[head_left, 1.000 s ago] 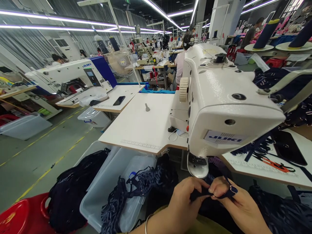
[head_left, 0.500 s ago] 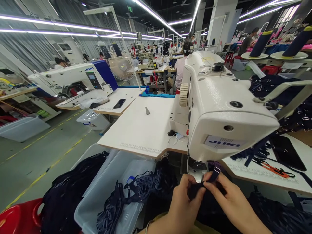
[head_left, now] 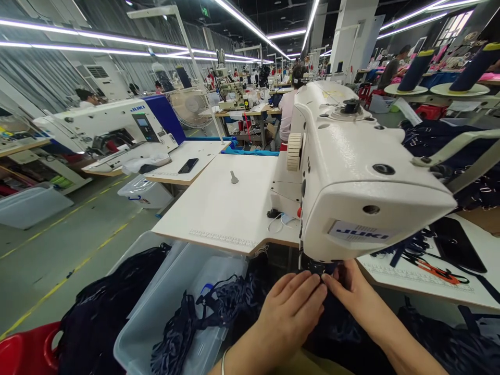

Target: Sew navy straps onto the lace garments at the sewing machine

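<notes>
A white JUKI sewing machine head [head_left: 359, 192] stands right in front of me. My left hand [head_left: 291, 307] is at the base of its needle area, back upward, fingers together over dark navy fabric; its thumb is hidden. Close beside it, my right hand [head_left: 347, 286] pinches a navy strap between thumb and fingers, mostly covered by the hand and machine head. The fingertips of both hands nearly meet under the machine. Below them hangs the navy garment [head_left: 339, 330], dark against my lap. The needle and the exact stitching spot are hidden.
A clear plastic bin [head_left: 130, 325] with navy garments [head_left: 175, 333] stands at lower left, near a red stool [head_left: 31, 349]. On the white table [head_left: 219, 203] lies a grey metal piece [head_left: 234, 177]. Orange-handled snips [head_left: 437, 271] and a black phone-like slab [head_left: 459, 245] lie right.
Both hands have moved the navy strap in under the machine head. My left hand has turned from a pinch to back-up over the fabric; the strap's metal ring no longer shows.
</notes>
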### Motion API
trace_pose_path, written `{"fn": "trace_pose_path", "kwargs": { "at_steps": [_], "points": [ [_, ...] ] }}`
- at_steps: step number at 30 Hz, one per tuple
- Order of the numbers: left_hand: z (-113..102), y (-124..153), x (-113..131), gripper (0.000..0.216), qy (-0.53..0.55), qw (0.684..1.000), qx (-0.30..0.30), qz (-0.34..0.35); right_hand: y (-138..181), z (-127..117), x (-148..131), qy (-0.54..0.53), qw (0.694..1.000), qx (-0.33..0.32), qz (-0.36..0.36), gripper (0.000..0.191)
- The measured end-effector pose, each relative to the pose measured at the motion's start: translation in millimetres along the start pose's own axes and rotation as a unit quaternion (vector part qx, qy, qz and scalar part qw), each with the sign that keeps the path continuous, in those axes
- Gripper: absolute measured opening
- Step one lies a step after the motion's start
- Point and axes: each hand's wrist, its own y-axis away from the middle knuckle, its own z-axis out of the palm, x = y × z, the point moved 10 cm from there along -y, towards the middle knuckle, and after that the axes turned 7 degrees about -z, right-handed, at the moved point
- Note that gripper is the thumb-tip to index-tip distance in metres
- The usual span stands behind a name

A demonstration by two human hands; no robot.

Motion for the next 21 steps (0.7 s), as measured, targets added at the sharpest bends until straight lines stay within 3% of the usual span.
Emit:
{"fn": "trace_pose_path", "kwargs": {
  "at_steps": [3, 8, 15, 21],
  "points": [
    [17, 1, 3, 0.032, -0.014, 0.996, -0.077, 0.036, -1, 5, 5, -0.083, 0.996, -0.018, 0.018, 0.041],
    [28, 9, 0, 0.036, -0.053, 0.993, -0.093, 0.041, -2, 4, 4, -0.125, 0.992, -0.015, 0.02, 0.044],
    [28, 5, 1, 0.033, -0.085, 0.993, -0.082, 0.021, -23, -22, 5, 0.052, 0.997, 0.045, -0.039, 0.025],
    [31, -4, -3, 0.032, -0.101, 0.994, -0.031, -0.021, -48, -22, -15, 0.126, 0.98, 0.065, -0.139, 0.024]
  ]
}}
